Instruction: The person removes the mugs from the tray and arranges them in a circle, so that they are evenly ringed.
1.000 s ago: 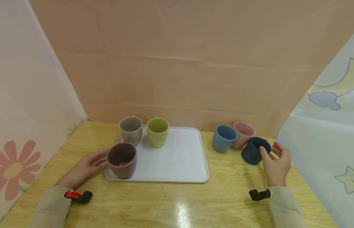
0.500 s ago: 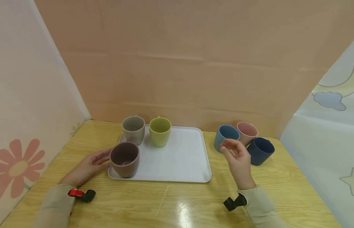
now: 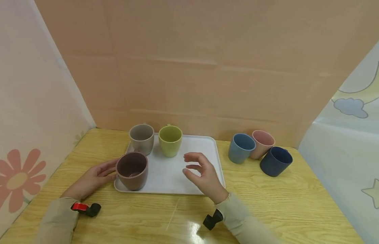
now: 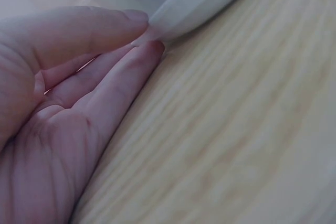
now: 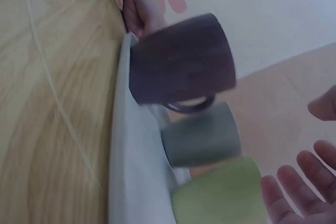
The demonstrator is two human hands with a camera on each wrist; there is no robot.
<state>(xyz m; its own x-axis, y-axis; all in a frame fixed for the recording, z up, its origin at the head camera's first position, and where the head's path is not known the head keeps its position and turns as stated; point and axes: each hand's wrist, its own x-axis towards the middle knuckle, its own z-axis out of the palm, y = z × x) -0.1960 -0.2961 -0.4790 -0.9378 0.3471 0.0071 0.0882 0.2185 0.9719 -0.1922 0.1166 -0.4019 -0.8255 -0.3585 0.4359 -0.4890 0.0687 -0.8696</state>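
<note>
My left hand (image 3: 96, 178) pinches the rim of a white tray (image 4: 199, 11) at its left edge. In the left wrist view the thumb (image 4: 100, 27) lies at the rim, with the fingertips just under it. A brown-purple mug (image 3: 132, 174) stands on the tray's near left corner, beside this hand. Behind it are a grey mug (image 3: 143, 139) and a yellow-green mug (image 3: 170, 144). My right hand (image 3: 204, 174) hovers over the tray's right half, fingers spread and bent, with nothing between them. In the right wrist view its fingers (image 5: 289, 179) stay apart from the mugs.
At the right of the wooden table (image 3: 140, 217) stand a light blue mug (image 3: 238, 154), a pink mug (image 3: 259, 149) and a navy mug (image 3: 271, 165), close together. An orange-brown sheet (image 3: 192, 84) rises behind, with printed sheets at both sides.
My right hand has left the navy mug and moved left, past the light blue mug, to over the tray. The left hand stays at the tray's left edge.
</note>
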